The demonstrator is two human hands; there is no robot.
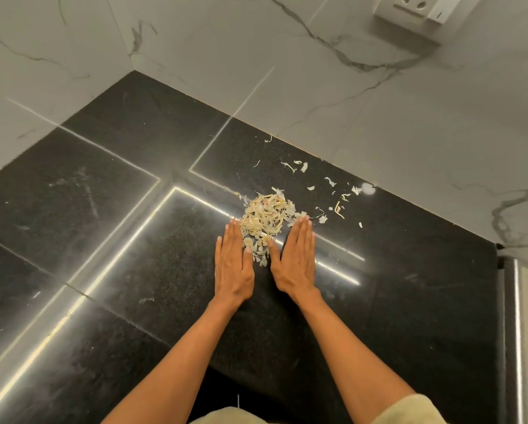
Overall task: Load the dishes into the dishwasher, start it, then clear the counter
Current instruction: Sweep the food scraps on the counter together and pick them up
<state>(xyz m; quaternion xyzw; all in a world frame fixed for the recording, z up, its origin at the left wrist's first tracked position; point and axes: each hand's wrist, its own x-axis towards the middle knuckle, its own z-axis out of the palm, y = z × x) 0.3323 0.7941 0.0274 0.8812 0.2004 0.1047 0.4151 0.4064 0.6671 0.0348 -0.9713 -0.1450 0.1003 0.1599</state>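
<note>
Left hand: flat, fingers straight, holding nothing.
Right hand: likewise.
Peel pile: cupped between them; sweep in stray peels before scooping.

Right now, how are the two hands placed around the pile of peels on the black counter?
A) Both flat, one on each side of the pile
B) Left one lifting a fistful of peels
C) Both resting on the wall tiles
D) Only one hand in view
A: the left hand and right hand lie flat with straight fingers on the counter, flanking the pile of peels.
</note>
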